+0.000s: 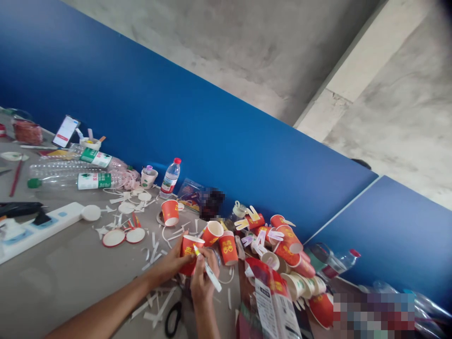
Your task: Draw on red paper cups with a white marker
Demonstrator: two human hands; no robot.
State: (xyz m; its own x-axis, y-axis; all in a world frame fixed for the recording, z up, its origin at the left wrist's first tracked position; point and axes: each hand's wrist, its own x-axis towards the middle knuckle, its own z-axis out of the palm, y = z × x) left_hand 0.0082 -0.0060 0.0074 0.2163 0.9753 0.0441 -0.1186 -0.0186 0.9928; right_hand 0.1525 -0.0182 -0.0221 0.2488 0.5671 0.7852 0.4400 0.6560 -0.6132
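Observation:
A red paper cup (pixel 188 267) with yellow characters is in my left hand (pixel 175 260), its fingers wrapped round the side. My right hand (pixel 202 282) grips a white marker (pixel 213 278), its yellow tip up against the cup near the rim. Just behind stand another red cup (pixel 213 231) and a stack of red cups (pixel 229 249). White paper strips (pixel 160 308) lie scattered about. Below my hands are the black handles of scissors (pixel 173 320).
Red and white cups, some with paper ears (pixel 261 242), are heaped at right beside a plastic wrapper (pixel 270 301). A water bottle (pixel 170 178) stands by the blue partition (pixel 141 94). At left lie empty bottles (pixel 70 180), a power strip (pixel 52 226) and a propped phone (pixel 66 131).

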